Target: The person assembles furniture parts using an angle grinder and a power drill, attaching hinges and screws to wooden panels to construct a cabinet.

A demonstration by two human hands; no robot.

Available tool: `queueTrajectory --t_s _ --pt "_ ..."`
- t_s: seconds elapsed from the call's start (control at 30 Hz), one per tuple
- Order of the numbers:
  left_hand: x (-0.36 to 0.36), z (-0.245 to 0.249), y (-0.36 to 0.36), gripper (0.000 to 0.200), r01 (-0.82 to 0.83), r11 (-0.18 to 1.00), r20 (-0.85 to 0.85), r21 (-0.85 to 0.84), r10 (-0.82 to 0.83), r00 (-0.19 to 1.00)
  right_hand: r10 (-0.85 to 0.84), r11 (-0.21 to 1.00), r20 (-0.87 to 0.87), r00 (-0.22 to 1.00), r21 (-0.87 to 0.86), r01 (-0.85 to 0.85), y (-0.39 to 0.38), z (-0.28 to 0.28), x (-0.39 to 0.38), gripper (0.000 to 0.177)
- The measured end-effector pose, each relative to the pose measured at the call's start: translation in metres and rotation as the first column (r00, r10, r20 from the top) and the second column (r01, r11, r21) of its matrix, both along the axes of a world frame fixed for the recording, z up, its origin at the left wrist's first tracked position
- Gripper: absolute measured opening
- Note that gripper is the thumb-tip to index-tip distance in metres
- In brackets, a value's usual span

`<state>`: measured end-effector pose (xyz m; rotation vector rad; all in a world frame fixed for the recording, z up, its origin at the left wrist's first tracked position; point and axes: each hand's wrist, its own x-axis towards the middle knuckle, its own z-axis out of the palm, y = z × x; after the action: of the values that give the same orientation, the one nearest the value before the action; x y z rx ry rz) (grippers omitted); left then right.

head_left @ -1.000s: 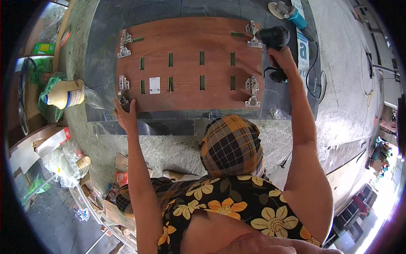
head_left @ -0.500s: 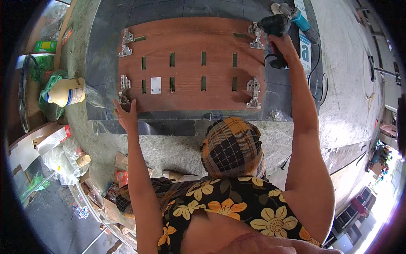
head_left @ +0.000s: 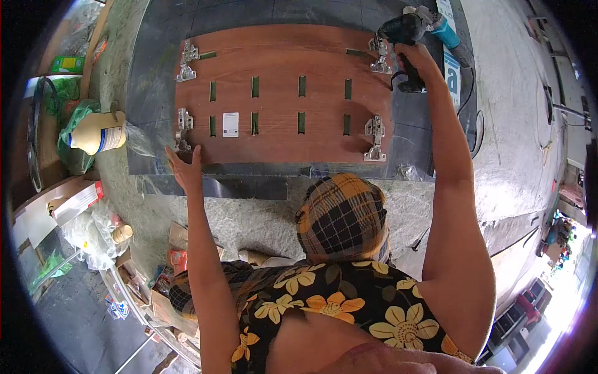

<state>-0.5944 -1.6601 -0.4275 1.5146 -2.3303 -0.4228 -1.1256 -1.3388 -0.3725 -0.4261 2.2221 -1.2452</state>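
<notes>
A reddish-brown wooden board (head_left: 280, 143) with several slots and a white label (head_left: 230, 124) lies flat. Metal hinges sit near its corners: far left (head_left: 187, 60), far right (head_left: 380, 56), near left (head_left: 183, 128) and near right (head_left: 375, 138). My left hand (head_left: 185, 169) rests at the near left corner, thumb and fingers spread beside the hinge. At the far right corner, my right hand (head_left: 418, 59) grips a dark teal power drill (head_left: 403, 28) by its handle. The drill's front end is over the far right hinge; its tip is hard to make out.
Under the board is a dark sheet (head_left: 149, 93). A second teal power tool (head_left: 450, 38) lies beyond my right hand, with a black cord (head_left: 468, 93) nearby. A cream jug (head_left: 99, 133) stands on the left. Boxes (head_left: 75, 202) and plastic bags clutter the near left.
My right hand and the drill have shifted slightly away from me, and the drill is tilted a little differently. My left hand stays at the near left corner.
</notes>
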Motion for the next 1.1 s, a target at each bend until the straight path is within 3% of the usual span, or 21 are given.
queueTrajectory --t_s 0.13,0.23,0.53,0.73,0.83,0.97,1.1 --pt "-0.003 0.003 0.001 0.101 -0.001 1.000 0.000 -0.012 0.001 1.000 0.054 0.996 -0.081 0.995 0.069 -0.048 -0.002 0.010 0.003 0.031" --pt "-0.001 0.006 0.003 0.101 -0.003 1.000 0.002 -0.009 0.003 1.000 -0.026 0.999 -0.022 0.999 -0.024 0.025 -0.004 0.018 0.018 0.020" --pt "0.000 0.001 0.003 0.102 -0.005 1.000 -0.024 -0.017 0.005 1.000 -0.020 0.998 -0.117 0.993 0.064 0.027 0.000 0.015 0.016 0.023" --pt "0.001 -0.002 0.003 0.105 0.005 1.000 -0.070 -0.016 -0.006 0.998 -0.039 0.994 -0.053 0.998 -0.101 0.033 0.024 0.035 0.049 0.020" --pt "0.003 -0.010 -0.001 0.107 0.006 0.998 -0.037 -0.067 -0.008 0.999 0.042 0.999 -0.166 0.985 -0.017 -0.045 0.059 0.050 0.076 0.015" --pt "0.002 -0.015 -0.002 0.107 -0.008 0.995 -0.041 -0.101 0.004 0.999 -0.016 0.998 -0.068 0.998 0.064 0.020 0.102 0.067 0.147 0.013" --pt "0.001 -0.011 0.000 0.107 -0.024 0.995 -0.044 -0.094 0.020 0.999 -0.036 0.997 0.058 0.998 0.074 0.031 0.125 0.046 0.199 0.018"
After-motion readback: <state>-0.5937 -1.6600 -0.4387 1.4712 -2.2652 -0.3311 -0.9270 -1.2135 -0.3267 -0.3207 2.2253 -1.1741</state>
